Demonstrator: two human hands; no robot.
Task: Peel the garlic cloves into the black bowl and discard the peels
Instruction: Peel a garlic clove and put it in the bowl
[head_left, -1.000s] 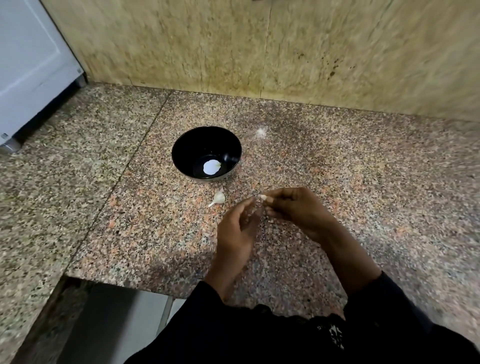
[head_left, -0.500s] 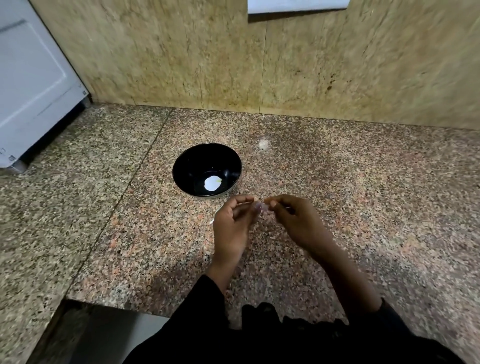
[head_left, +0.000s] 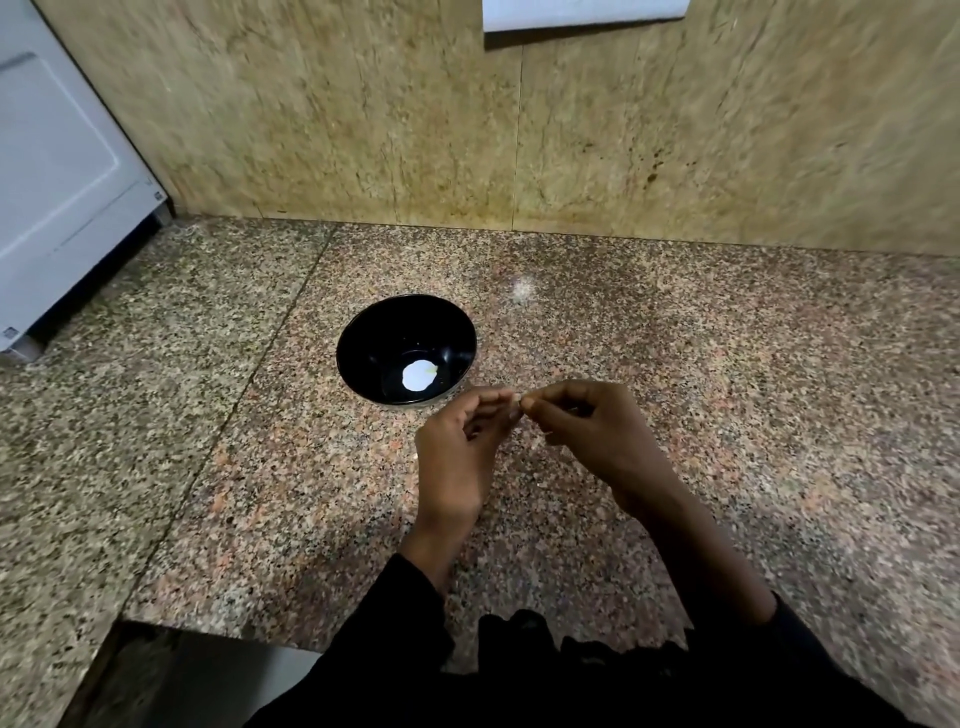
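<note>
Speckled granite worktop (head_left: 727, 415) filled the frame; the black bowl (head_left: 406, 349) sat at centre, one peeled clove (head_left: 420, 375) inside; just right of it both hands met fingertip to fingertip; left hand (head_left: 462, 452) and right hand (head_left: 597, 436) pinched something tiny, probably a garlic clove (head_left: 517, 399), mostly hidden; likely light, firm, papery-skinned; best pinched at its ends.

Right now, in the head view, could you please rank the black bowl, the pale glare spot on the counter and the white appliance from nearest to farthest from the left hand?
From the left hand:
1. Round black bowl, just beyond it, slightly left, holding one white peeled garlic clove.
2. Pale glare spot on the speckled granite counter, farther back, slightly right.
3. White appliance, far left.
</note>
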